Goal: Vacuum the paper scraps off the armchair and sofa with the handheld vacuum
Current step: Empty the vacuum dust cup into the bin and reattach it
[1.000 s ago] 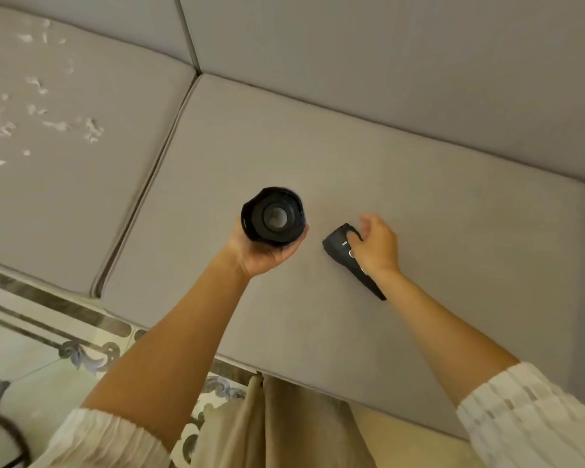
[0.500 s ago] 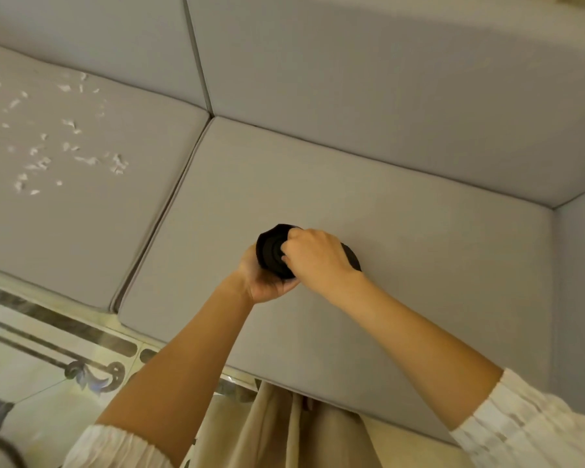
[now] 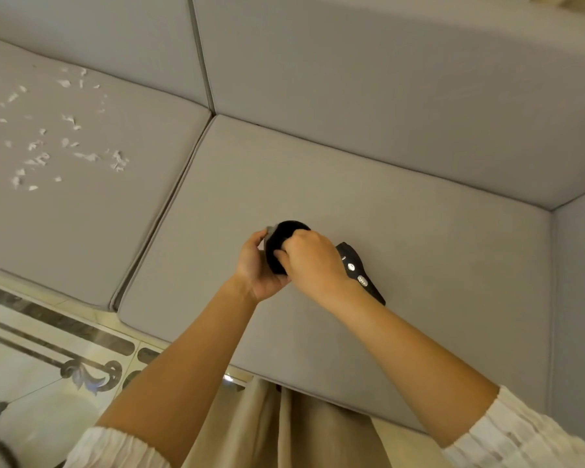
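Handheld vacuum (image 3: 355, 268), black, sits over the right sofa cushion (image 3: 419, 248), gripped by both hands: left hand (image 3: 255, 265) fingers wrapped under its round end, right hand (image 3: 313, 261) fingers closed over the top. Its markings are unreadable. Paper scraps (image 3: 48, 136), too many to count, dot the left cushion (image 3: 115, 214).

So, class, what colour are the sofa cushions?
Plain light grey sofa cushions, seen in the head view.

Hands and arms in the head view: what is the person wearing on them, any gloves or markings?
No gloves: the left hand and right hand are bare, and I can make out no rings or watch. Both forearms are bare too. The left sleeve and right sleeve are white, thin, crinkled fabric with gathered cuffs.
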A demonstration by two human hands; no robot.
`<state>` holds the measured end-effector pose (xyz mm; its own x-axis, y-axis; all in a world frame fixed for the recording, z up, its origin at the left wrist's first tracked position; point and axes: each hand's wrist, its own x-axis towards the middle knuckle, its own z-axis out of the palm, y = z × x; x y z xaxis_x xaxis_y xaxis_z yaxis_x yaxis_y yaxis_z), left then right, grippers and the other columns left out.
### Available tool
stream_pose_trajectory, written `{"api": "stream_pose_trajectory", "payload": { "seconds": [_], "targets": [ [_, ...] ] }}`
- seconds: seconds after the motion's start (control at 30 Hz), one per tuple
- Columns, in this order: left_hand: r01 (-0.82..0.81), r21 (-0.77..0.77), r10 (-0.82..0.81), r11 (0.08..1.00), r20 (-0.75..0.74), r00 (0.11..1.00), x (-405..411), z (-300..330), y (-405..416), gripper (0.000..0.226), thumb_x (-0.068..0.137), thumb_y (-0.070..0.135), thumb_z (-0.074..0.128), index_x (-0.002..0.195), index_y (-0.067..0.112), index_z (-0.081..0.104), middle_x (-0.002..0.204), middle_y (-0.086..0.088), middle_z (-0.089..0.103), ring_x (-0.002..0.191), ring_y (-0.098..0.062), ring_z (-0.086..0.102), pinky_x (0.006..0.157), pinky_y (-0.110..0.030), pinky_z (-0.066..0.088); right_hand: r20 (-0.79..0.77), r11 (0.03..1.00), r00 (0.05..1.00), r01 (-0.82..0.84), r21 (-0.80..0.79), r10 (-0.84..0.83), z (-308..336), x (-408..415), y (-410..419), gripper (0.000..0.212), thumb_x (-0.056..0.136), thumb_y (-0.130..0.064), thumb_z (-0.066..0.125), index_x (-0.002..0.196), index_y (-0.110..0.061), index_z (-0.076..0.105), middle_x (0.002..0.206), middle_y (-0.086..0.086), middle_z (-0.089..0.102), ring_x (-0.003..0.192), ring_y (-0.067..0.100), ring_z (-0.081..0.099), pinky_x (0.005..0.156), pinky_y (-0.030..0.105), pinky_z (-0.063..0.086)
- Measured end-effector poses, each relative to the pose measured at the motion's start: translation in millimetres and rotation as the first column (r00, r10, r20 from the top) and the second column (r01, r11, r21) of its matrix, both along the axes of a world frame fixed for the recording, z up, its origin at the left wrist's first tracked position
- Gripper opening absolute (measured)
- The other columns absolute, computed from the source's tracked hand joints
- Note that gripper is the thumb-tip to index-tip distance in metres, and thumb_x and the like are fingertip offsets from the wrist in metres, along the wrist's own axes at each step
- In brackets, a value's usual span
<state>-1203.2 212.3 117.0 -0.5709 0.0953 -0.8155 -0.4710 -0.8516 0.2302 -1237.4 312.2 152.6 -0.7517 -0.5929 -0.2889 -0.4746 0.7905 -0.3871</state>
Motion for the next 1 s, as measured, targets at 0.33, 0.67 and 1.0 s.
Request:
{"api": "stream_pose_trajectory", "payload": {
  "seconds": [0.33, 0.67, 1.0],
  "targets": [
    [-0.115, -0.063, 0.109, 0.991, -0.094, 0.990, -2.8, -1.1, -4.4, 0.053, 0.096, 0.043, 0.030, 0.102, 0.003, 0.066, 0.087, -0.013, 0.073, 0.084, -0.024, 0.071, 0.082, -0.033, 0.051, 0.529, 0.703, 0.720, 0.651, -0.288, -0.450, 3.1, 8.8, -20.8, 0.015, 0.092, -0.020, 0.064, 0.092, -0.011, 0.076, 0.088, 0.002, 0.074, 0.083, 0.013, 0.067, 0.071, 0.017, 0.050],
    [-0.179, -0.045, 0.176, 0.983, -0.061, 0.983, 3.0, -9.0, -28.1, 0.064, 0.096, 0.060, 0.035, 0.114, 0.005, 0.064, 0.101, -0.015, 0.073, 0.099, -0.026, 0.068, 0.093, -0.036, 0.050, 0.508, 0.691, 0.737, 0.644, -0.328, -0.446, 7.5, 7.9, -41.3, 0.018, 0.092, -0.021, 0.064, 0.092, -0.009, 0.077, 0.083, 0.003, 0.073, 0.076, 0.012, 0.065, 0.074, 0.020, 0.049],
    [-0.182, -0.001, 0.182, 0.983, -0.064, 0.981, 3.3, -8.8, -33.1, 0.056, 0.096, 0.054, 0.041, 0.106, 0.005, 0.066, 0.099, -0.013, 0.072, 0.098, -0.024, 0.066, 0.107, -0.035, 0.041, 0.562, 0.670, 0.676, 0.693, -0.266, -0.476, -2.5, 6.4, -59.3, 0.017, 0.092, -0.021, 0.063, 0.085, -0.012, 0.075, 0.075, 0.002, 0.071, 0.078, 0.019, 0.070, 0.081, 0.031, 0.056]
  ]
}}
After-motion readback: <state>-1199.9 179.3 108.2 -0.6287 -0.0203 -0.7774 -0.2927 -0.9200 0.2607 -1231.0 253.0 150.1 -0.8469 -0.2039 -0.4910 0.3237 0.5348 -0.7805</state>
